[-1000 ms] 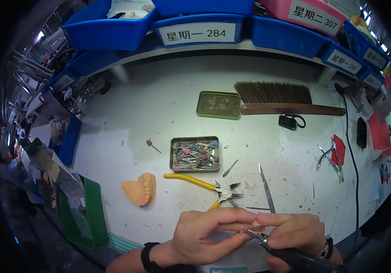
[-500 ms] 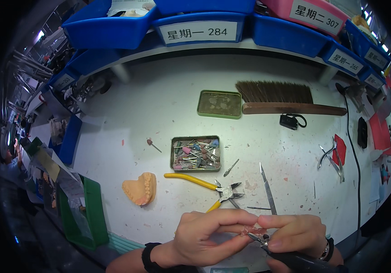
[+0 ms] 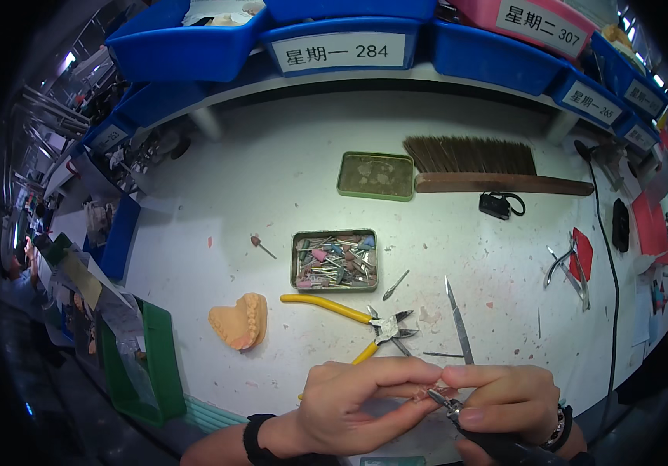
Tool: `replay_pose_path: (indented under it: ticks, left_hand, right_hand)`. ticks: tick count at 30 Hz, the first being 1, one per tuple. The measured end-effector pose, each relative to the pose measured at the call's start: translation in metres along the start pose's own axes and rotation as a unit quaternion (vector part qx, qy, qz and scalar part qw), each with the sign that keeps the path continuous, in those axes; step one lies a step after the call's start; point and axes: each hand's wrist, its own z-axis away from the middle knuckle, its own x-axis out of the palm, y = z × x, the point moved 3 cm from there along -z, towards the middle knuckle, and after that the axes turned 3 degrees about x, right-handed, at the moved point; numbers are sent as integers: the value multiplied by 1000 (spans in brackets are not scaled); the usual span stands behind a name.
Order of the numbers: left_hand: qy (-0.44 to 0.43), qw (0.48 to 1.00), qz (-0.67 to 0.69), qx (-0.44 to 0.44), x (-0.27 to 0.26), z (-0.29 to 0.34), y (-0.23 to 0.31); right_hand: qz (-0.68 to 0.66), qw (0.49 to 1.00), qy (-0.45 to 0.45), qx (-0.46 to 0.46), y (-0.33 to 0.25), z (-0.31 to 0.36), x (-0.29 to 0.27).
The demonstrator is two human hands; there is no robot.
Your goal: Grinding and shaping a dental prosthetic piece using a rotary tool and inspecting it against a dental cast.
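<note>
My left hand pinches a small pink denture piece between thumb and fingers, which partly hide it. A dark rotary handpiece lies in my right hand, its metal tip against or very close to the pink piece. The right fingertips meet the left ones there. Just beyond the hands are yellow-handled cutting pliers, opened, and a slim metal knife. Left of the pliers sits an orange plaster dental model. An open tin holds several grinding burs.
One loose bur and a brown mounted stone lie near the tin. Farther back are the tin lid, a bench brush and a black strapped object. Small pliers lie right. Blue bins line the shelf.
The handpiece tip has shifted slightly up and to the right at the pink piece, and less of that piece shows. Both hands otherwise keep their grip and place.
</note>
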Motion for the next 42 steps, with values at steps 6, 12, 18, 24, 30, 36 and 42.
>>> replay_pose_path:
  ticks: [6,12,18,24,30,36,42]
  left_hand:
    - [40,997,-39,61,1,-8,1]
    - [34,996,-55,62,-7,-16,-1]
    - [-14,999,-31,14,-8,-16,-2]
    - [0,972,231,-53,-9,-11,-16]
    - [-34,980,194,-32,-13,-12,-15]
    - [-29,965,247,-85,-12,-11,-16]
    - [-38,965,237,-105,-10,-10,-14]
  right_hand:
    - [-94,992,31,79,2,6,-2]
    - [-265,942,81,192,14,10,-1]
    - [-309,922,70,222,18,11,0]
    - [-306,921,64,233,21,10,-3]
    - [-325,914,65,236,22,9,-2]
    - [-323,920,52,219,23,9,-1]
    - [-312,923,54,218,24,11,0]
